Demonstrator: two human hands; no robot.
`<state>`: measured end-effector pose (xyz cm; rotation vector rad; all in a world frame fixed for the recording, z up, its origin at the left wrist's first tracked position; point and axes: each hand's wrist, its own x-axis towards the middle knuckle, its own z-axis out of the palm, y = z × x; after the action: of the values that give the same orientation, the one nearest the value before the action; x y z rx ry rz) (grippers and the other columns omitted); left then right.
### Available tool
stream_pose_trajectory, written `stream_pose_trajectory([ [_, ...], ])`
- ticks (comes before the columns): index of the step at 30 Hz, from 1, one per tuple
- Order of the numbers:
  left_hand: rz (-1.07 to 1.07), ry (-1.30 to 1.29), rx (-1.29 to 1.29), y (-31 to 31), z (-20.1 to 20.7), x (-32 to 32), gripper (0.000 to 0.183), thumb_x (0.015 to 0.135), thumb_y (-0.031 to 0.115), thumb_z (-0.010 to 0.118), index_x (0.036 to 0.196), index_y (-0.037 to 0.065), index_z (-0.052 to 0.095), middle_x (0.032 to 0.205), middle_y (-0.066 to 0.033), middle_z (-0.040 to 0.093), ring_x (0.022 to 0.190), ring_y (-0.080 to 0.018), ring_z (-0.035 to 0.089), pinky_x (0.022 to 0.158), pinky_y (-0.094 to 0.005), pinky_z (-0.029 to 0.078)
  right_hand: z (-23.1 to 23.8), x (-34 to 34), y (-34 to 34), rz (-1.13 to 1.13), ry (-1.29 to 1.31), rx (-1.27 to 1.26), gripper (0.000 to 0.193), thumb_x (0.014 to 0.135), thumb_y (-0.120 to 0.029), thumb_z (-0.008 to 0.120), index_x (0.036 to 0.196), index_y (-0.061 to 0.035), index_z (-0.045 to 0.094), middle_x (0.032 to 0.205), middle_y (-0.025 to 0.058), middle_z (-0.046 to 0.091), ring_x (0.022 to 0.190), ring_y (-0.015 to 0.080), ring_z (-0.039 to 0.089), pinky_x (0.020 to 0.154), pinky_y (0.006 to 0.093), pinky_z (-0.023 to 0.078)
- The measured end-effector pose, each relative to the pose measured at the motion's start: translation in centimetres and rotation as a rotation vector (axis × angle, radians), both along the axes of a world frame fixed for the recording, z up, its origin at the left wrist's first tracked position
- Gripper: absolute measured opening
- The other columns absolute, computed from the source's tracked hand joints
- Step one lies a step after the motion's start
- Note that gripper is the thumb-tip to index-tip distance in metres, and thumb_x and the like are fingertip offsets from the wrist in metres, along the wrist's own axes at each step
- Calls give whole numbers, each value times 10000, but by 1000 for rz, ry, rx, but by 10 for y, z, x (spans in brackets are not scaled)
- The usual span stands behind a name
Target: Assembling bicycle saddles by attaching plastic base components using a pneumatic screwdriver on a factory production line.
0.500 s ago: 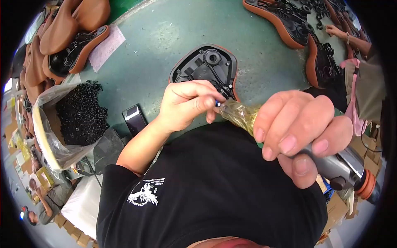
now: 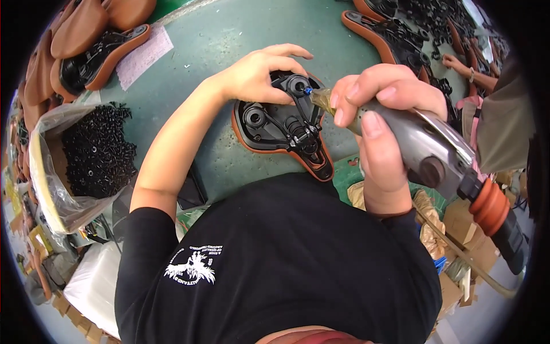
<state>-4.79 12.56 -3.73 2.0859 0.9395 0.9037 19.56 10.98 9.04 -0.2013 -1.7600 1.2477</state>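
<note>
A bicycle saddle (image 2: 260, 137) lies upside down on the green table, its black underside up and a brown rim around it. My left hand (image 2: 258, 74) grips its far part, thumb on the underside and fingers reaching over the far edge. Wrapped in my right hand (image 2: 387, 106) is a grey power screwdriver (image 2: 438, 146), pointing left. Yellowish film or tape covers its nose. The blue tip (image 2: 309, 91) is at the right-hand round mount (image 2: 299, 86) of the saddle; whether it touches cannot be told.
An open box (image 2: 43, 172) lined with plastic holds many small black screws (image 2: 97, 152) at the left. Brown saddles (image 2: 80, 37) are stacked far left, and more saddles (image 2: 381, 37) lie far right. Another person's hand (image 2: 456, 64) is at the right. A dark phone (image 2: 192, 192) lies beside my left arm.
My left hand has gone from the screwdriver's tip to the saddle, which now sits nearer me and turned. My right hand has swung the screwdriver away from my body to the saddle's mount.
</note>
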Motion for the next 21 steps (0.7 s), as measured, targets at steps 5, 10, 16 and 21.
stream_pose_trajectory([
  [5, -44, -235, -126, -1, -23, 1, 386, 690, 77, 827, 1064, 47, 733, 1323, -100, 657, 1166, -267, 659, 994, -378, 541, -13, -20, 4, 39, -91, 28, 278, 943, 25, 598, 1180, -67, 485, 1051, 188, 605, 769, 226, 628, 813, 470, 570],
  [10, 21, -282, -106, -13, -30, 10, 359, 691, 70, 833, 1001, 28, 656, 1202, -75, 654, 1096, -259, 649, 934, -385, 536, -29, -29, 4, 26, -200, 116, 281, 910, 84, 606, 1136, -47, 503, 992, 180, 629, 783, 233, 651, 818, 436, 589],
  [16, 33, -294, -100, -15, -28, 8, 361, 712, 81, 843, 1030, 48, 675, 1187, -77, 651, 1122, -266, 640, 964, -377, 528, -48, -45, 20, 19, -57, 43, 263, 787, 148, 664, 992, -6, 605, 798, 111, 699, 756, 208, 715, 685, 313, 590],
  [21, -10, -365, -165, -16, -26, 11, 515, 704, 62, 824, 1210, 56, 727, 1265, -113, 671, 1210, -283, 639, 1065, -391, 505, -50, -40, 28, 96, -94, -71, 224, 920, 67, 625, 1101, -30, 537, 1011, 195, 674, 728, 189, 651, 766, 368, 580],
])
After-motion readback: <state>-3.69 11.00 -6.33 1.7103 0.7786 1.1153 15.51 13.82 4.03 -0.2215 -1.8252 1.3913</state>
